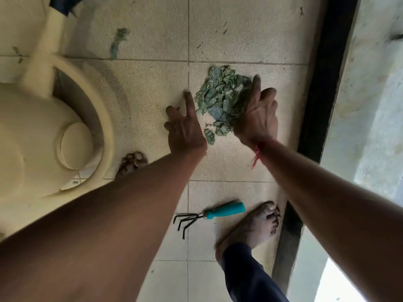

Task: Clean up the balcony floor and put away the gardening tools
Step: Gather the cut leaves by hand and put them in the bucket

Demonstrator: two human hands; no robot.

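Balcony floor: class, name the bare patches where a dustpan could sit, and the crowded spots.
Mostly bare tile: beyond the leaf pile, beside the black threshold; and between the pile and the hand rake. Crowded: the pile between left hand and right hand, and around the watering can.

The floor [152, 88] is tiled in pale beige with a fine speckled grain, crossed by a grid of thin grey grout lines. The heap of leaves [220, 99] is coloured a dull, dusty green, and the same green is seen in a stray leaf scrap [117, 41]. The watering can [32, 131] is finished in plain cream yellow. The hand rake [209, 214] is marked by a bright teal handle and black tines. A red thread [257, 152] is tied at the right wrist. The trouser leg [244, 273] is dark navy. The tiles are bordered by a black strip [322, 73] and a mottled pale grey ledge [375, 83].
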